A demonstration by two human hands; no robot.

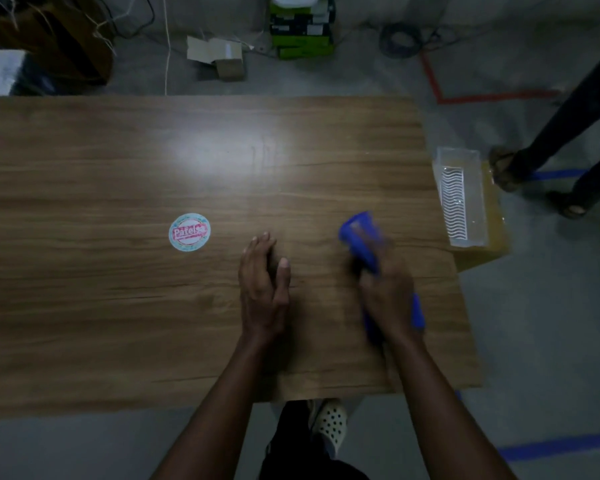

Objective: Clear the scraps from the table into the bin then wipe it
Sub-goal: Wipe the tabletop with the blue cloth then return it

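Dim grey concrete floor surrounds our wooden table, whose brown grain runs across the view and catches a pale glare near its far middle. On the table, left of our hands, lies a round sticker with a red band of lettering across a pale disc; it lies flat on the wood, well apart from both hands.

Our left hand rests on the table near the middle, fingers together and lightly curled, thumb out to the side, holding nothing that we can see. Our right hand is closed around a blue cloth, which sticks out past the fingers toward the far edge and shows again behind the wrist; hand and cloth are blurred, and the cloth lies low over the wood near the table's right side.

Just off the right edge of the table, on the floor, stands a yellowish cardboard box with a clear plastic tray lying on it; the tray has a wavy white pattern inside. We cannot tell whether any scraps lie in the box.

Beyond the far edge, on the floor, we see an opened small carton, a stack of green and black boxes and a coil of cable. Red tape and blue tape mark the floor. At far right stand the dark-trousered legs of another person. Below the near edge our own pale perforated shoe shows
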